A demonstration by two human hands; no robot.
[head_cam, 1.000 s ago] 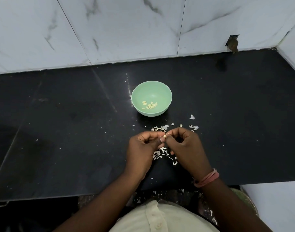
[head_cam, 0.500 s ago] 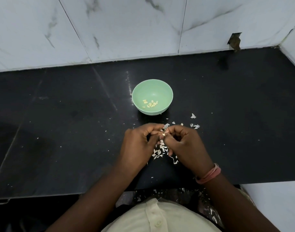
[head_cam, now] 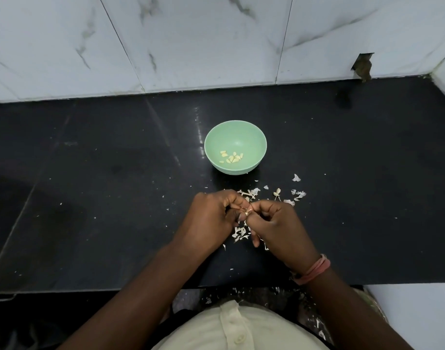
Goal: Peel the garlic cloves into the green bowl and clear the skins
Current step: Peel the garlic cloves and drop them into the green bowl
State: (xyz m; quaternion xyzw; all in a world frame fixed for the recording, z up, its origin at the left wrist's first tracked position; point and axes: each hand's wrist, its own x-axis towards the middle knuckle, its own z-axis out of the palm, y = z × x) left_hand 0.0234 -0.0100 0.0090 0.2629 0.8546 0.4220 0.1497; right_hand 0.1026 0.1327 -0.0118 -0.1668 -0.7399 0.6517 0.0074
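Over the last second my hands have drifted a touch toward the green bowl and closed tighter around the work, but nothing has gone in: the small heap of peeled cloves on the bowl's floor looks the same. So I read this as mid-peel on one more clove, with the drop-off and the clean-up both still ahead.

My left hand and right hand meet fingertip to fingertip just above the black surface, each pinching the same garlic clove. Only a pale sliver of it shows between the fingers; I cannot tell how much skin remains on it.

Papery skins lie beneath and just beyond the hands, with more scraps scattered toward the right of the bowl. Part of that pile is hidden under my palms. Pale flecks also sit below the surface's near edge, by my shirt, too dim to identify firmly. I see no unpeeled cloves waiting anywhere in view.
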